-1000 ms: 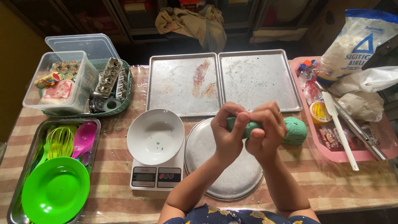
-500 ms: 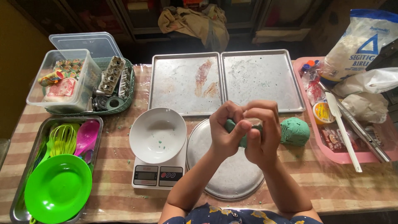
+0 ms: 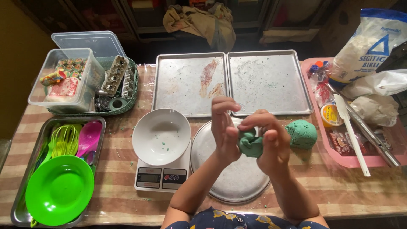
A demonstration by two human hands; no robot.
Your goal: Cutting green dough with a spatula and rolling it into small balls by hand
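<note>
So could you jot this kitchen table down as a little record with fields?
Left hand: pressing the small green dough piece
Right hand: gripping the same piece
Below hands: round metal plate
Beside right hand: green dough ball
On scale: white bowl
Behind: two baking trays

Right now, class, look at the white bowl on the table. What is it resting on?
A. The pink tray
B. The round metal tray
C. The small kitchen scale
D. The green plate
C: the white bowl sits on top of the small kitchen scale, whose display panel shows just below the bowl's rim; the round metal tray lies beside it to the right.
</note>
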